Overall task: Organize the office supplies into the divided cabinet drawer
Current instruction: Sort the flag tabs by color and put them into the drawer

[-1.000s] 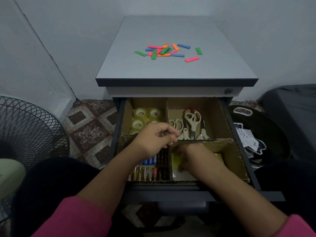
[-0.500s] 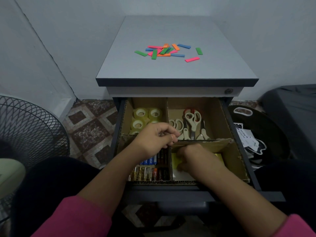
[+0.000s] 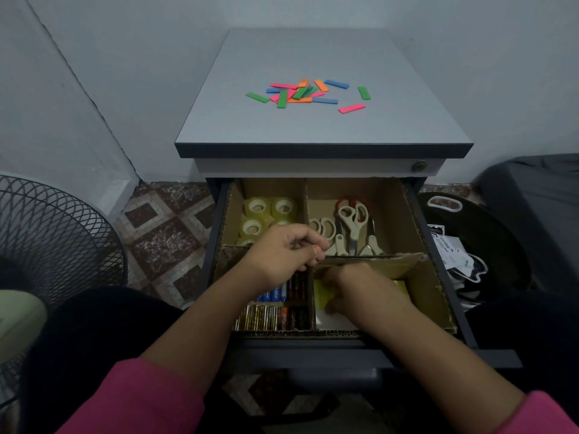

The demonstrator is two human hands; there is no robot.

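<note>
The open drawer [image 3: 438,311] holds a cardboard divider [image 3: 372,261] with four compartments. Tape rolls [image 3: 266,211] fill the far left one, scissors [image 3: 351,223] the far right one, batteries [image 3: 275,311] the near left one. My left hand [image 3: 282,255] pinches the cross wall of the divider at its middle. My right hand [image 3: 360,289] is down in the near right compartment, fingers curled on a yellow pad [image 3: 322,292] lying there; its grip is partly hidden. Several coloured strips [image 3: 300,92] lie scattered on the cabinet top [image 3: 322,126].
A black wire fan guard [image 3: 53,233] stands at the left on the patterned tile floor. A dark round object with papers [image 3: 454,255] and a black case [image 3: 539,195] sit to the right of the cabinet. My dark-clad knees flank the drawer front.
My right hand has slid slightly nearer inside the near right compartment. The left hand stays on the divider wall.
</note>
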